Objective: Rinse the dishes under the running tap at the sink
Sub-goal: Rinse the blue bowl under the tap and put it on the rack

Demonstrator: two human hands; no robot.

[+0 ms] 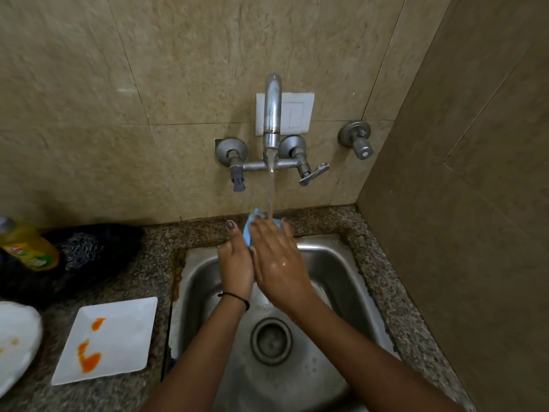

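Note:
Water runs from the wall tap in a thin stream down onto a small light-blue dish, mostly hidden between my hands over the steel sink. My left hand grips the blue dish from the left, thumb up. My right hand lies against it from the right, fingers spread over its top under the stream. On the counter to the left lies a white square plate with orange sauce smears. A round white plate sits at the left edge.
A yellow dish-soap bottle lies on a dark cloth at the back left of the granite counter. The sink drain is uncovered. A tiled side wall stands close on the right.

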